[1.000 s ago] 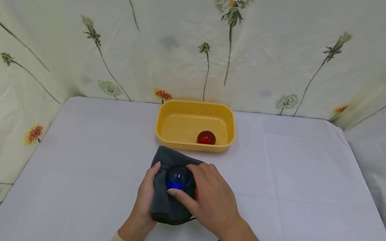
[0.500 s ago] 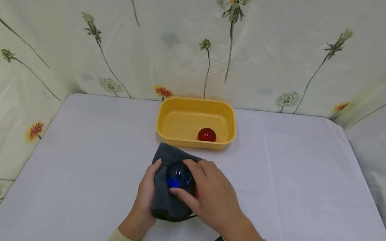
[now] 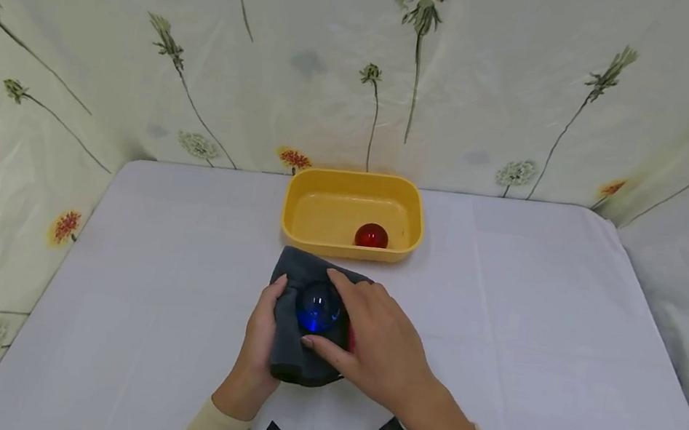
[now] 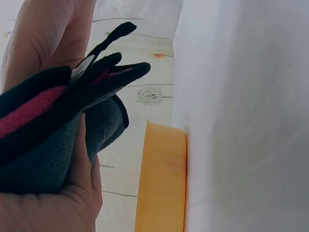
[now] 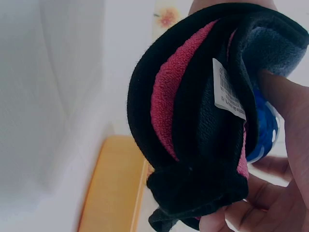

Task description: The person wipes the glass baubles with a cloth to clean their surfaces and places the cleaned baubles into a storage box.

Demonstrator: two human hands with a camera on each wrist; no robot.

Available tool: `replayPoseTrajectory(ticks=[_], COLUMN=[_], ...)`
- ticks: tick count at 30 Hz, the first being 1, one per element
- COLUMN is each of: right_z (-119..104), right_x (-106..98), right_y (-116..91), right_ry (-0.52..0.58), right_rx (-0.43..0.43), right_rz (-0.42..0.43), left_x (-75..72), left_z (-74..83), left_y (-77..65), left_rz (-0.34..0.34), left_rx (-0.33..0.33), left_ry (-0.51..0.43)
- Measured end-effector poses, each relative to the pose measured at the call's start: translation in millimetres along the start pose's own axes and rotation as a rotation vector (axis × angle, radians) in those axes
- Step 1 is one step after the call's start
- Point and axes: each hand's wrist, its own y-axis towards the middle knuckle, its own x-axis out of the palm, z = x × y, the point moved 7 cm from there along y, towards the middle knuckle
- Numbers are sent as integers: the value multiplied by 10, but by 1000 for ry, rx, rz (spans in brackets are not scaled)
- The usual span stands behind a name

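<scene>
A see-through blue ball (image 3: 318,308) lies in a dark grey cloth (image 3: 300,265) above the table. My left hand (image 3: 256,349) grips the cloth from the left, its thumb along the side. From the right, my right hand (image 3: 383,353) curls its thumb and forefinger around the ball; a gap shows beside it in the head view. In the right wrist view the cloth's pink inside (image 5: 166,96), black trim and white label (image 5: 226,92) show, and the blue ball (image 5: 265,125) is partly hidden by the fold. Other right fingers lie against the cloth.
Beyond the hands stands a yellow tray (image 3: 294,245) with a red ball (image 3: 372,236) in its front right part. A white-covered table (image 3: 533,330) lies beneath. Flower-printed sheeting (image 3: 268,101) rises behind and at the sides.
The right forefinger has spread away from the blue ball, which sits slightly further left against the cloth. The whole scene has shifted slightly up in the head view.
</scene>
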Motion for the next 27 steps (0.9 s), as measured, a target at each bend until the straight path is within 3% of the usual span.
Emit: replayPoseTrajectory(ticks=[12, 27], right_z=[-8, 6], right_x=[7, -14], right_y=[-14, -4], right_ry=[-26, -13], right_rx=[-26, 7], right_rz=[-28, -18], left_x=[-9, 10], left_z=[10, -8], left_y=[-3, -20], left_rz=[2, 8], left_rx=[6, -19], left_ry=[1, 15])
